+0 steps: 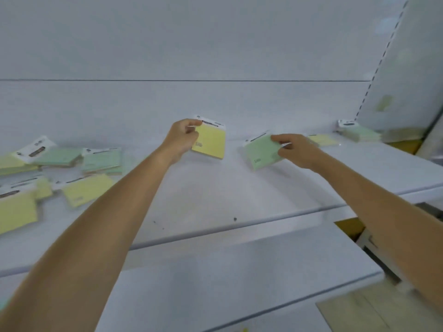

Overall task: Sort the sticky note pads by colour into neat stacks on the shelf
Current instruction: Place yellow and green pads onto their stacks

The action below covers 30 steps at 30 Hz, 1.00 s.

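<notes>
Over the open middle of the shelf (215, 200), the grip of the left hand (183, 137) pinches an upright yellow pad (211, 144), the right hand (296, 149) clamps a tilted green pad (262, 150), jumbled pads (60, 168) crowd the left end, and a green stack (359, 133) sits far right.

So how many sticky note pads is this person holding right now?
2. A yellow pad is pinched in the left hand, a green pad in the right hand, both over the middle of the shelf. Neither hand seems to hide another.
</notes>
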Motion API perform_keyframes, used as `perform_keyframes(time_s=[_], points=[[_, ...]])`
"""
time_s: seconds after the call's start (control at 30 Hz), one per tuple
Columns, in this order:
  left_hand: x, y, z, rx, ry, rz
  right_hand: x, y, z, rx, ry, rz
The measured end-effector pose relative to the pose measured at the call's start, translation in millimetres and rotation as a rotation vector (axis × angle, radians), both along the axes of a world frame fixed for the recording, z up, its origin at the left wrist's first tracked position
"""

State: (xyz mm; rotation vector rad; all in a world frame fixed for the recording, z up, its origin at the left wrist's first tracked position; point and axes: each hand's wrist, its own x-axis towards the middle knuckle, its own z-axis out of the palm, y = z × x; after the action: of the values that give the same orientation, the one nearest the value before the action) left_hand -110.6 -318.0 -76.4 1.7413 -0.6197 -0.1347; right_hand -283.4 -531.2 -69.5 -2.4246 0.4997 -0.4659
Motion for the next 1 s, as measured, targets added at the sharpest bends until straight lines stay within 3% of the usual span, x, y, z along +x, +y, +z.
perform_keyframes(time_s=[0.4,0.8,1.0], points=[[-72,-179,-10,0.003,-0.097,0.063,-97,-176,-14,0.153,-0.098,-0.162],[-73,-314,-3,0.014,-0.070,-0.057,-104,-269,-11,0.163,-0.207,-0.305],[-76,-366,-12,0.151,-0.081,-0.030,-94,-312,1,0.135,-0.248,-0.307]])
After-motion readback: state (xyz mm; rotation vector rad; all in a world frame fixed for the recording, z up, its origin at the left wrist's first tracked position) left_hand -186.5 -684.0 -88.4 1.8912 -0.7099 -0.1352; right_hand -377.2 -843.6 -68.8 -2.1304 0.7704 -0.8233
